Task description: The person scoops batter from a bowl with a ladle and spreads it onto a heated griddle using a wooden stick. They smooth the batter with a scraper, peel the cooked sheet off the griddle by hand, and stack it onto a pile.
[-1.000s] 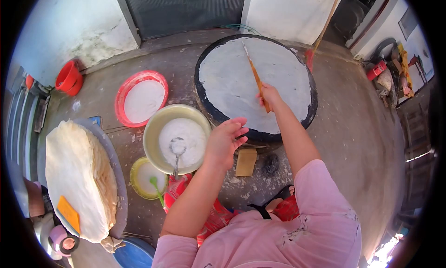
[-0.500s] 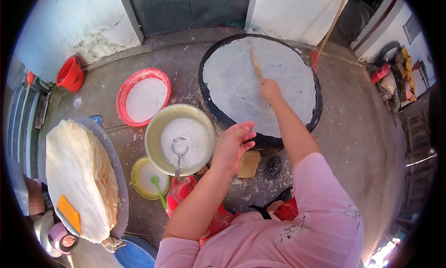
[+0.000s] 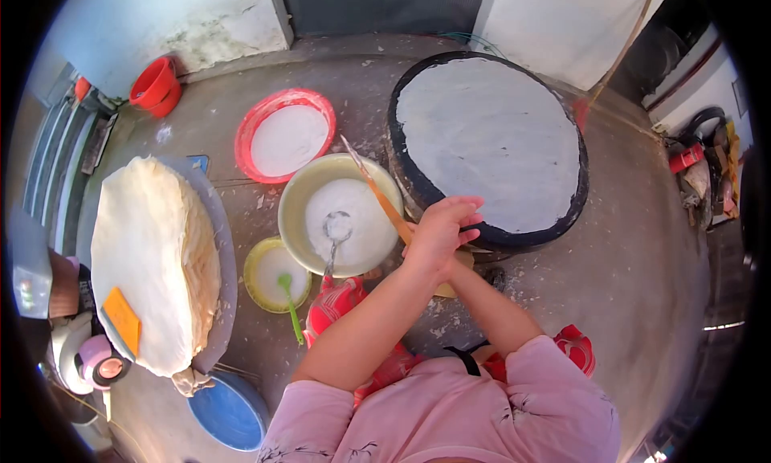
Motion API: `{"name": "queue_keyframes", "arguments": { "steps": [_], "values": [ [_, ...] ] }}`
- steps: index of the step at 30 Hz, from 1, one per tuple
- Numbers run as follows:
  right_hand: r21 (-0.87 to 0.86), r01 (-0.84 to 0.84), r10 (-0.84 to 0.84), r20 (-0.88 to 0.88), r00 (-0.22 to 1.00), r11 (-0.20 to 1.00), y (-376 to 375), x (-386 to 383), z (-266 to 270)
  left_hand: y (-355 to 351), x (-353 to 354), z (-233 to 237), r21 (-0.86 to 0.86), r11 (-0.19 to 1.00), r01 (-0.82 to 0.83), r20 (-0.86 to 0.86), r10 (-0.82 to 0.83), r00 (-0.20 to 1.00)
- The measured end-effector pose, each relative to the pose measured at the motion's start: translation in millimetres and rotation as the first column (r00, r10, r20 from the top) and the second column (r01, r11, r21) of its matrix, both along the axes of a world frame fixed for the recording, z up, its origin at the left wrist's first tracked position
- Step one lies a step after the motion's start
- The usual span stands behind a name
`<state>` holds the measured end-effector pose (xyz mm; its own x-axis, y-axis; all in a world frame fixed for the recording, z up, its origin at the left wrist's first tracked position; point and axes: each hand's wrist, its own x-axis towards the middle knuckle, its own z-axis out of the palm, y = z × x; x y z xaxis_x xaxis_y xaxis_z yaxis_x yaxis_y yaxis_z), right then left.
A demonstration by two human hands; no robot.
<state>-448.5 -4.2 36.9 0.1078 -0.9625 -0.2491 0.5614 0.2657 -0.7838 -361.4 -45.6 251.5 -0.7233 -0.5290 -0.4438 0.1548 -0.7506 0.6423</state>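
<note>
My left hand (image 3: 446,232) is above the near edge of the round griddle (image 3: 407,174), fingers apart and pointing right, with nothing in it. Crossed beneath it, my right hand (image 3: 409,240) is mostly hidden, wrapped round the wooden spreader (image 3: 384,200). The spreader's blade tilts up over the right side of the cream bowl (image 3: 290,214), which holds white batter (image 3: 353,208) and a metal ladle (image 3: 334,236). A thin pale layer of batter (image 3: 494,142) covers the griddle's flat top.
A red basin of white powder or batter (image 3: 247,130) stands behind the cream bowl. At left are a tall stack of flat sheets (image 3: 144,254) with an orange scraper (image 3: 122,318), a yellow bowl (image 3: 255,290) with a green spoon (image 3: 292,309), a blue basin (image 3: 229,415) and a red bucket (image 3: 157,88).
My right hand has drawn the spreader back from the griddle to the cream bowl, passing under my left wrist. The view has shifted, so the surroundings sit farther right.
</note>
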Motion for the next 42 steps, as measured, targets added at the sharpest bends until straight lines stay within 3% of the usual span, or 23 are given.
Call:
{"name": "queue_keyframes", "arguments": {
  "steps": [1,4,7,11,12,14,17,18,20,22,24,26,27,29,31,32,33,34,35,37,38,40,42],
  "values": [
    [-0.002,-0.007,0.007,0.003,1.0,1.0,0,11,2,0,1,-1,-0.002,1.0,-0.007,0.003,0.007,1.0],
    [0.166,0.101,-0.03,-0.386,0.922,0.981,-5,44,13,-3,3,1,-0.031,1.0,-0.001,0.012,0.001,1.0],
    [-0.084,0.046,-0.09,-0.668,0.739,0.995,5,63,18,-7,7,0,-0.001,1.0,-0.02,-0.003,0.02,1.0],
    [-0.304,-0.103,-0.216,-0.841,0.496,0.947,25,73,15,-18,13,5,-0.011,0.997,-0.071,-0.026,0.071,0.997],
    [-0.21,-0.112,-0.14,-0.885,0.444,0.971,30,72,11,-20,16,7,-0.016,0.995,-0.098,-0.034,0.097,0.995],
    [0.276,-0.036,0.273,-0.904,0.328,0.96,49,62,-16,-28,23,11,-0.065,0.983,-0.174,-0.058,0.17,0.984],
    [0.331,-0.061,0.318,-0.816,0.482,0.942,96,48,-53,-45,52,23,-0.246,0.9,-0.36,-0.122,0.34,0.933],
    [0.295,-0.081,0.298,-0.834,0.464,0.952,112,47,-53,-51,69,30,-0.267,0.837,-0.477,-0.194,0.438,0.877],
    [0.482,-0.145,0.496,-0.767,0.408,0.864,133,43,-30,-61,109,45,-0.336,0.645,-0.686,-0.304,0.615,0.728],
    [0.53,-0.082,0.474,-0.667,0.574,0.844,160,36,-39,-70,157,49,-0.473,0.414,-0.778,-0.304,0.752,0.585],
    [0.592,-0.026,0.47,-0.611,0.637,0.806,175,37,-26,-89,214,26,-0.668,0.228,-0.709,-0.271,0.812,0.516],
    [0.607,-0.028,0.475,-0.59,0.653,0.794,185,36,-27,-92,275,28,-0.897,0.229,-0.378,0.113,0.945,0.306],
    [0.62,-0.013,0.479,-0.593,0.647,0.785,188,36,-29,-107,312,7,-0.991,0.087,-0.106,0.068,0.983,0.168],
    [0.626,0.004,0.476,-0.597,0.645,0.779,187,38,-27,-128,394,-29,-0.898,-0.057,0.436,-0.091,0.994,-0.056],
    [0.633,0.022,0.454,-0.578,0.678,0.774,186,42,-25,-130,468,-48,-0.735,0.402,0.546,0.233,0.906,-0.354],
    [0.624,0.051,0.421,-0.582,0.696,0.78,186,45,-26,-138,518,-75,-0.542,0.511,0.667,0.208,0.851,-0.483],
    [0.617,0.035,0.44,-0.599,0.669,0.786,184,46,-30,-152,566,-94,-0.43,0.739,0.519,0.409,0.671,-0.618],
    [0.611,0.037,0.448,-0.619,0.645,0.791,184,45,-33,-159,620,-130,-0.412,0.725,0.552,0.301,0.68,-0.669],
    [0.598,0.035,0.446,-0.634,0.632,0.801,185,46,-37,-146,614,-108,-0.275,0.843,0.461,0.37,0.536,-0.759],
    [0.581,0.012,0.469,-0.67,0.575,0.814,181,50,-42,-128,665,-130,-0.342,0.663,0.666,0.263,0.748,-0.61],
    [0.579,-0.017,0.499,-0.688,0.526,0.815,179,50,-45,-115,650,-111,-0.358,0.725,0.588,0.335,0.688,-0.644],
    [0.519,-0.011,0.462,-0.751,0.472,0.855,179,48,-71,-110,658,-109,-0.367,0.629,0.686,0.284,0.777,-0.561],
    [0.511,0.048,0.428,-0.764,0.484,0.858,180,50,-70,-107,656,-97,-0.271,0.637,0.722,0.333,0.766,-0.55]
  ]
}}
